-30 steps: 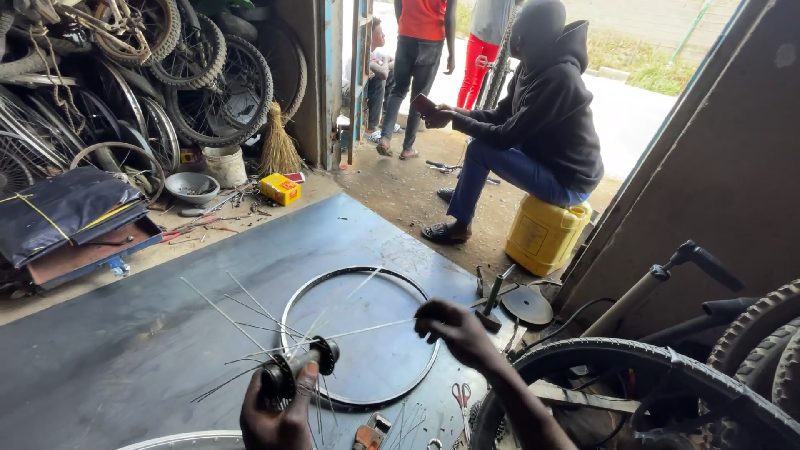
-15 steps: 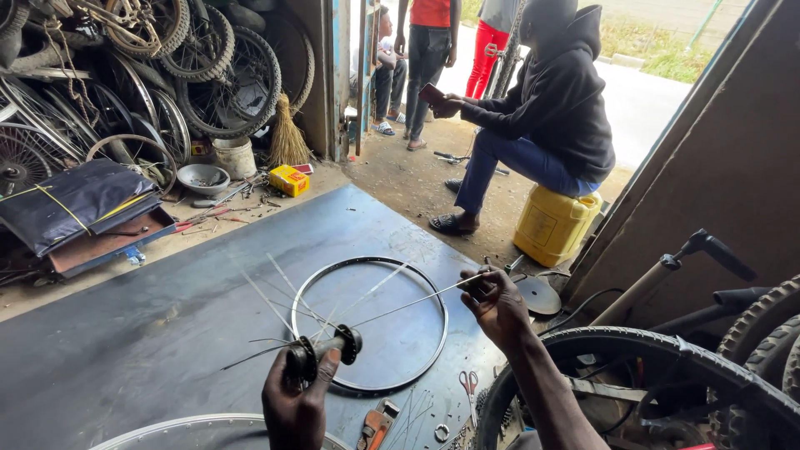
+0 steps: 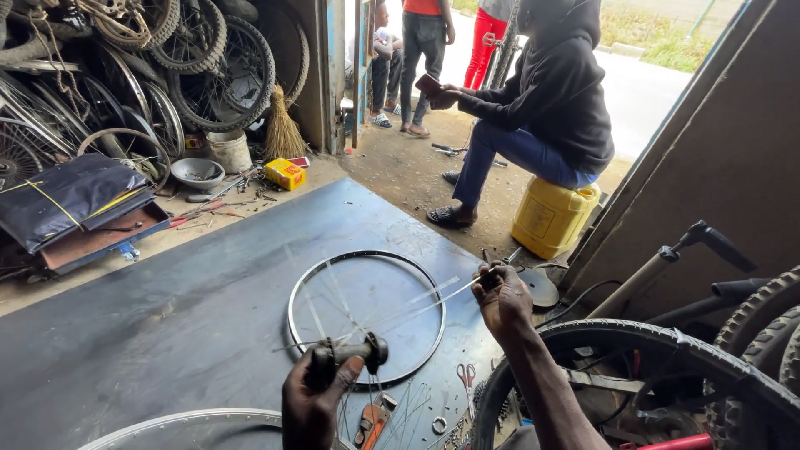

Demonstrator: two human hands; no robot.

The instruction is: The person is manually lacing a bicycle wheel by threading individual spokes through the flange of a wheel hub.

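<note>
My left hand point(image 3: 312, 404) grips a black wheel hub point(image 3: 350, 357) with several thin steel spokes fanning out of it. My right hand point(image 3: 502, 298) pinches the far end of one spoke point(image 3: 425, 305) and holds it out to the right, above the floor. Under both hands a bare metal bicycle rim point(image 3: 308, 283) lies flat on a dark sheet point(image 3: 167, 317). A second silver rim point(image 3: 183, 421) shows at the bottom edge, beside my left wrist.
Scissors point(image 3: 467, 377), orange-handled pliers point(image 3: 371, 425) and loose spokes lie near the rim. A tyred wheel point(image 3: 667, 367) and bike frames crowd the right. Wheels are piled at the back left. A person in a dark hoodie sits on a yellow jerrycan point(image 3: 552, 217) in the doorway.
My right hand has drawn the spoke out to the right and away from the hub. The left hand with the hub has shifted slightly right and higher in view.
</note>
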